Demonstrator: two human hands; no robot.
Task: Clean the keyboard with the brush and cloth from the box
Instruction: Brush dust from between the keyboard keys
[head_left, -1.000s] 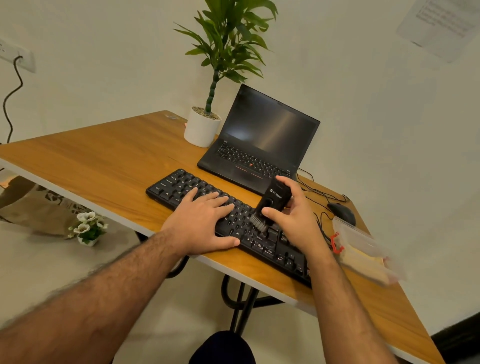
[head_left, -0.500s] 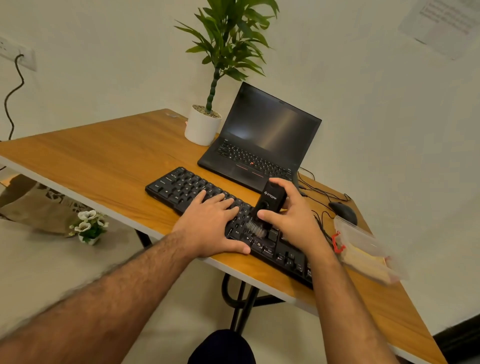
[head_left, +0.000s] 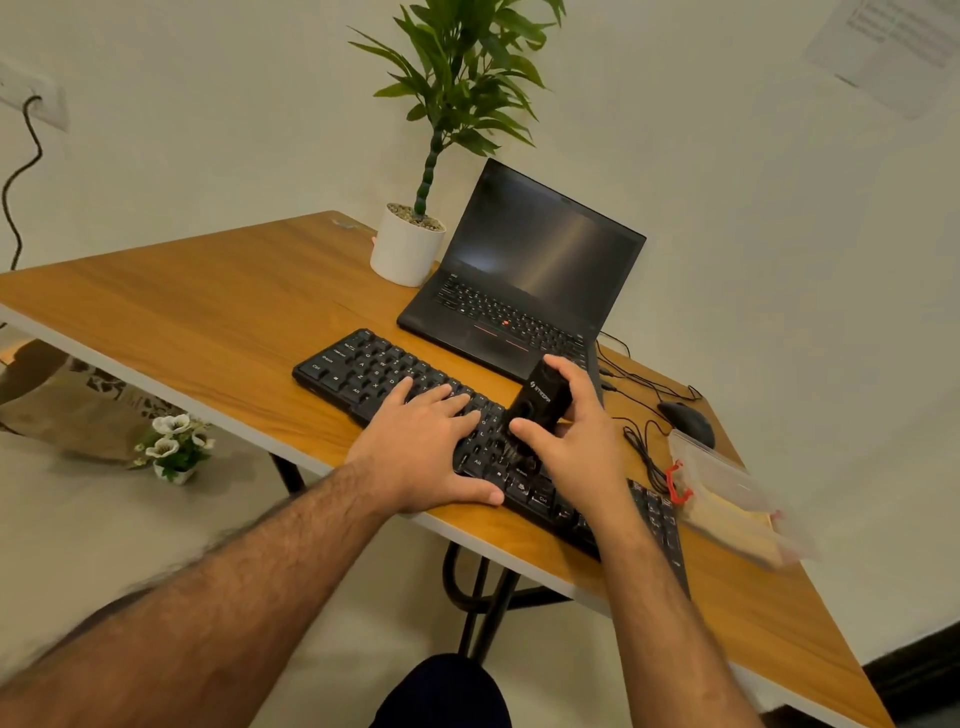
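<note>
1. The wooden table (head_left: 197, 306) stretches under both hands and away to the left of them.
2. The laptop (head_left: 524, 280) stands open with a dark screen just beyond the right hand, almost touching its fingertips.
3. The potted plant (head_left: 410, 244) sits beyond the left hand, just beside the laptop's left edge.
4. The black keyboard (head_left: 363, 369) lies slantwise under both hands, its left end reaching out past the left hand and its right end running beneath the right forearm.
5. The clear plastic box (head_left: 727, 499), with a red clip on its near side, lies to the right of the right wrist; it is blurred, and something pale yellow shows inside.
6. The left hand (head_left: 421, 447) lies flat on the keys, fingers straight and spread, thumb at the keyboard's near edge, holding nothing.
7. The right hand (head_left: 571, 436) curls round the black brush (head_left: 537, 400), thumb on its front, bristles down on the keys between the two hands.
8. The mouse (head_left: 685, 421) sits right of the right hand, beyond the box.
</note>
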